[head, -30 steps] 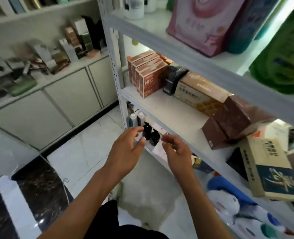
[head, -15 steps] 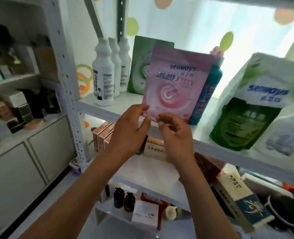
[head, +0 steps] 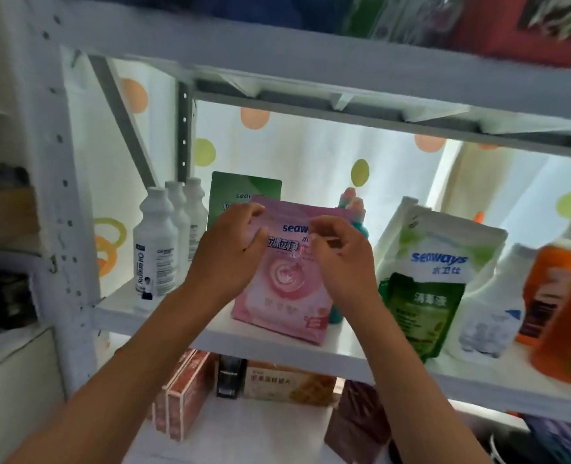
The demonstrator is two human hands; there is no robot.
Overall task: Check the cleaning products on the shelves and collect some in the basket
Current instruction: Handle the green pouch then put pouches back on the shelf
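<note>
Pink pouch (head: 285, 296) upright at shelf (head: 277, 346) edge; both hands before it.

White shelf (head: 277, 346): white bottles (head: 155, 242), pink pouch (head: 287, 296), green pouch (head: 424, 289).

Shelf board (head: 210, 333): three bottles (head: 155, 242) at left end, in a row running back. Right of them a pouch (head: 243, 192) at the back, second pouch (head: 287, 296) directly in front of it. Left hand (head: 230, 252) and right hand (head: 341, 259) raised in front of that front pouch. Further right: disinfectant pouch (head: 424, 289), then jugs (head: 565, 316) at far right. Boxes (head: 183, 396) on the shelf below.
</note>
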